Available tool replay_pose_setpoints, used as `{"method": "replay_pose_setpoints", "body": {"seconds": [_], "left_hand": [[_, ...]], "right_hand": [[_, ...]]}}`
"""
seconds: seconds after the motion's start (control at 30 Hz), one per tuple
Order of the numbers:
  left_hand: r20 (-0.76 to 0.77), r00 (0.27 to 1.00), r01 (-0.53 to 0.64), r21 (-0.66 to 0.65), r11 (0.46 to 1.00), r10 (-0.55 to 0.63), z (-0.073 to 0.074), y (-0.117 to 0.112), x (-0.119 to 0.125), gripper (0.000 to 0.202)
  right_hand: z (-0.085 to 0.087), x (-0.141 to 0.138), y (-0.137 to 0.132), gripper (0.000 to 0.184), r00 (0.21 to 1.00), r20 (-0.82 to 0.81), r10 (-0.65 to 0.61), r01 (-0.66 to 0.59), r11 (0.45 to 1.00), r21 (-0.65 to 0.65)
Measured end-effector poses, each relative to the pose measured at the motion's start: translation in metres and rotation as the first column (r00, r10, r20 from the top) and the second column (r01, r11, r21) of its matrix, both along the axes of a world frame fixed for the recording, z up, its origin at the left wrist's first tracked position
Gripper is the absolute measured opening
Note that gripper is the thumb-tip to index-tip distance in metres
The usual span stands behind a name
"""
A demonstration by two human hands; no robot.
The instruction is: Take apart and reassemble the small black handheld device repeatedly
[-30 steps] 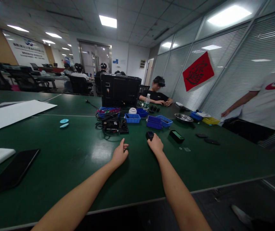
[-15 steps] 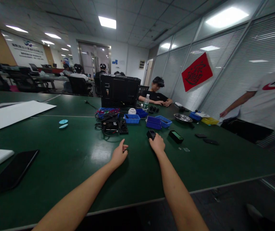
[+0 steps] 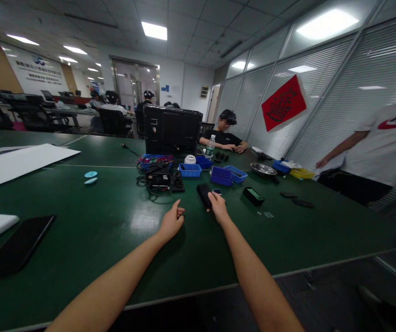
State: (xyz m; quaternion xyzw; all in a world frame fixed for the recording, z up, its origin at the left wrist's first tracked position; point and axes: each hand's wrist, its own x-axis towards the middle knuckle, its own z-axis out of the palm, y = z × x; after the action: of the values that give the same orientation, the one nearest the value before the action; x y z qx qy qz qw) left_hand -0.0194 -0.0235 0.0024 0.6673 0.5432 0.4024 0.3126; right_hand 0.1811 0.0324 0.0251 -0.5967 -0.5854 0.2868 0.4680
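Observation:
My right hand (image 3: 219, 207) grips a dark rectangular box-like thing (image 3: 204, 194) by its right side, tilted over the green table. Just behind my fingers, a small item with a dark bluish face (image 3: 216, 191) shows in part. My left hand (image 3: 172, 220) rests on the tabletop to the left, its thumb and fingers apart and holding nothing. To the right of my right hand stands a black box with a green inside or top (image 3: 253, 196). A small ring (image 3: 259, 213) and a clear flat piece (image 3: 268, 215) lie in front of it.
Ahead are tangled black cables with an adapter (image 3: 159, 180), blue trays (image 3: 190, 170), a bottle (image 3: 210, 146) and a monitor's back (image 3: 172, 130). A metal bowl (image 3: 263, 169) stands farther right. One person sits across the table; another stands at the right.
My right hand has turned and shifted slightly left with the dark box-like thing, which now shows a long dark side. My left hand stays in place.

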Motion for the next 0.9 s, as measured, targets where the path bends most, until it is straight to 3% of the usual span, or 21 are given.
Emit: {"method": "replay_pose_setpoints", "body": {"seconds": [0.07,0.2,0.33,0.43,0.5,0.7,0.9], "left_hand": [[-0.002,1.000,0.002,0.001,1.000,-0.002,0.001,-0.001,0.000,0.061],[-0.009,1.000,-0.002,0.007,1.000,0.002,0.003,-0.001,0.000,0.060],[-0.018,1.000,-0.006,0.014,1.000,0.006,0.000,0.000,0.000,0.060],[-0.015,1.000,-0.001,0.020,1.000,0.001,-0.001,0.001,0.000,0.060],[-0.012,1.000,-0.001,0.017,1.000,0.001,-0.002,0.002,0.000,0.059],[-0.022,1.000,0.002,0.015,1.000,-0.002,-0.004,0.003,0.000,0.060],[-0.015,1.000,0.008,0.015,1.000,-0.007,-0.006,0.004,-0.001,0.059]], "right_hand": [[-0.005,-0.006,-0.002,0.044,0.974,0.222,0.036,-0.045,0.998,0.036],[-0.003,-0.014,-0.013,0.041,0.820,0.572,0.025,-0.077,0.995,0.067],[0.005,-0.022,-0.024,0.053,0.694,0.719,-0.050,-0.070,0.988,0.136],[0.007,-0.029,-0.029,0.055,0.644,0.763,-0.047,-0.094,0.986,0.140],[0.005,-0.033,-0.029,0.049,0.653,0.757,-0.018,-0.110,0.987,0.119],[0.006,-0.023,-0.020,0.036,0.823,0.566,0.045,-0.052,0.999,-0.004],[0.009,-0.018,-0.019,0.046,0.790,0.613,-0.028,-0.009,0.998,0.058]]}}
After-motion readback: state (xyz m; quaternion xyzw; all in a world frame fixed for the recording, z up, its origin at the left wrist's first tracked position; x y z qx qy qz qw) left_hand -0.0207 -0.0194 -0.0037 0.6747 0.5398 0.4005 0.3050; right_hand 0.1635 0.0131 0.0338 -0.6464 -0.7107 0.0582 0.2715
